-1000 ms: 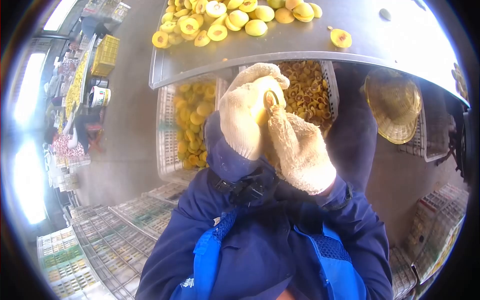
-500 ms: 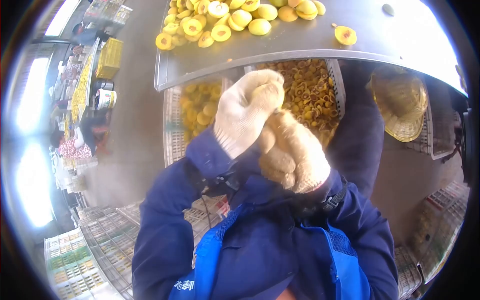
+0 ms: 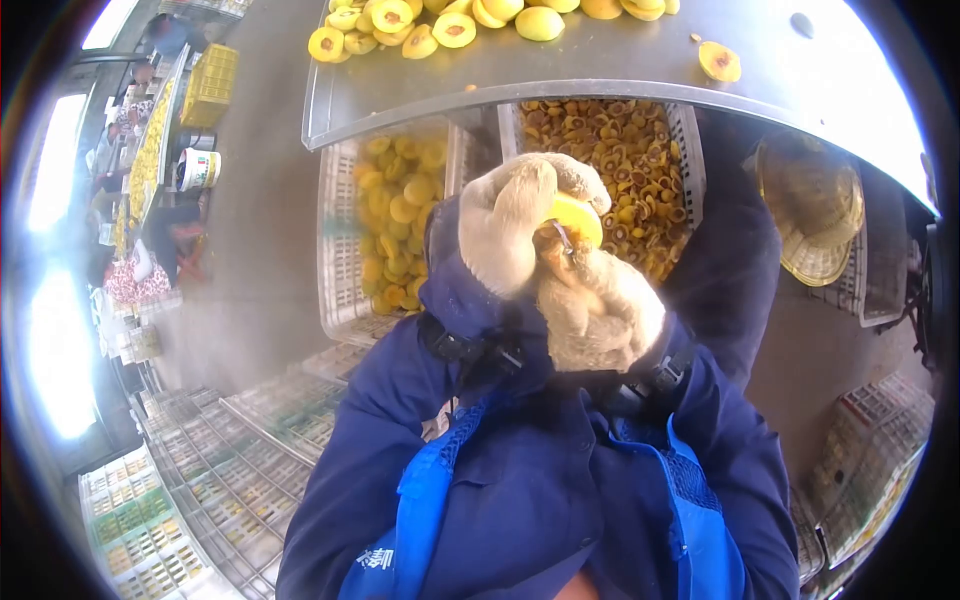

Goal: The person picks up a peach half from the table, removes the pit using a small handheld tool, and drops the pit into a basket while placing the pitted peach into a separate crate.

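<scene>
My left hand (image 3: 505, 225), in a cream knitted glove, is closed around a yellow peach half (image 3: 580, 216) held in front of my chest. My right hand (image 3: 595, 300), also gloved, grips a small metal pitting tool (image 3: 563, 240) whose tip presses into the fruit. Both hands touch each other above two white crates below the table edge. The left crate (image 3: 335, 250) holds yellow peach halves, the right crate (image 3: 690, 150) holds brownish pits and scraps. More halved peaches (image 3: 400, 25) lie on the steel table (image 3: 600, 85) above.
A woven straw hat (image 3: 815, 215) sits to the right under the table. Stacks of empty white crates (image 3: 230, 460) fill the floor at lower left and lower right. Other workers (image 3: 140, 270) and a yellow crate (image 3: 210, 85) are at far left.
My hands dropped slightly and turned; the peach half now shows its yellow flesh at the top of my left fist, with the tool tip digging into it.
</scene>
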